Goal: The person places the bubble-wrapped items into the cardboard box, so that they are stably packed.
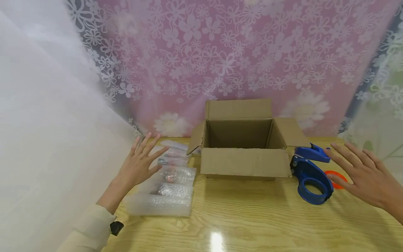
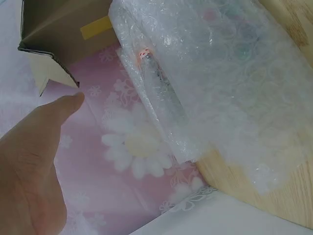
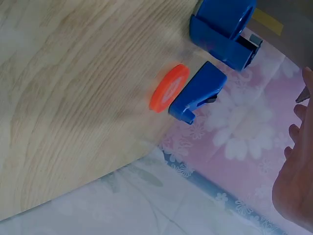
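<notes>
My left hand (image 1: pixel 140 161), fingers spread and straight, hovers over the left end of a row of bubble-wrapped packages (image 1: pixel 174 190). In the left wrist view the clear bubble wrap (image 2: pixel 234 88) lies beyond my thumb, with something orange-tipped inside one package. My right hand (image 1: pixel 368 175) is held out with fingers extended near a blue tape dispenser (image 1: pixel 315 190) and an orange ring-shaped roll (image 1: pixel 337 179); it holds nothing. Between the hands stands a cardboard box (image 1: pixel 245 162) with its flaps folded outward and its inside showing.
Behind the dispenser lies a second blue tool (image 1: pixel 311 153), close to the box's right flap. The light wooden table (image 1: pixel 239 217) ends at a pink flowered curtain (image 1: pixel 220 63) at the back. White sheeting (image 1: pixel 56 115) hangs along the left.
</notes>
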A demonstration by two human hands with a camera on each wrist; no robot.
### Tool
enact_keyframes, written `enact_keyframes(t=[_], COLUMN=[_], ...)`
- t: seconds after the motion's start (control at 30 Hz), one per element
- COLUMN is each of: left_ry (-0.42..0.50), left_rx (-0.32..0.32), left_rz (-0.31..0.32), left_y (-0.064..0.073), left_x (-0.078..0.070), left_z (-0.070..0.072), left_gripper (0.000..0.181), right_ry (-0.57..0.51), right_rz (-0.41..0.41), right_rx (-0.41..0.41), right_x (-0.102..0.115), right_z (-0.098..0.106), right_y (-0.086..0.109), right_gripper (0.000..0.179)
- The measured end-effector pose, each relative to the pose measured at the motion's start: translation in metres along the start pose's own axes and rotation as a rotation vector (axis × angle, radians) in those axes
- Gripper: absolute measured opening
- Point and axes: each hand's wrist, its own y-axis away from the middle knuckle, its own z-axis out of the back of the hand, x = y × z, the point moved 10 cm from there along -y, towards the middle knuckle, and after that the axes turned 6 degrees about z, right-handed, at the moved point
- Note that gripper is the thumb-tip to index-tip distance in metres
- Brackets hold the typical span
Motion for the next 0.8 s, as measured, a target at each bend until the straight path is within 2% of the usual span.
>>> enact_keyframes(t=[0.1, 0.23, 0.3, 0.37, 0.43, 0.53, 0.67, 0.8], left_ry=[0.082, 0.26, 0.355, 0.439, 0.508, 0.57, 0.633, 0.712], left_rx=[0.036, 0.14, 0.21, 0.28, 0.349, 0.413, 0.434, 0.439], left_rz=[0.006, -0.005, -0.021, -0.033, -0.025, 0.01, 0.075, 0.061], left_y=[0.003, 0.014, 0.022, 0.031, 0.04, 0.055, 0.075, 0.091], left_x=[-0.001, -0.006, -0.011, -0.015, -0.016, -0.013, -0.005, -0.011], left_z=[-0.001, -0.002, -0.003, -0.004, -0.007, -0.014, -0.026, -0.039], left_gripper=[0.073, 0.072, 0.073, 0.075, 0.077, 0.076, 0.067, 0.058], right_ry=[-0.057, -0.242, -0.377, -0.513, -0.64, -0.777, -0.832, -0.764], right_rz=[-0.08, -0.242, -0.277, -0.275, -0.268, -0.287, -0.311, -0.313], right_rx=[0.062, 0.139, 0.114, 0.06, 0.022, 0.009, 0.011, -0.016], right_x=[-0.004, -0.005, 0.0, 0.006, 0.013, 0.021, 0.026, 0.027], right_z=[-0.004, -0.01, -0.008, -0.004, -0.001, -0.003, -0.015, -0.027], right_y=[-0.003, -0.017, -0.031, -0.049, -0.066, -0.087, -0.103, -0.11], right_gripper=[0.079, 0.074, 0.077, 0.076, 0.075, 0.075, 0.072, 0.063])
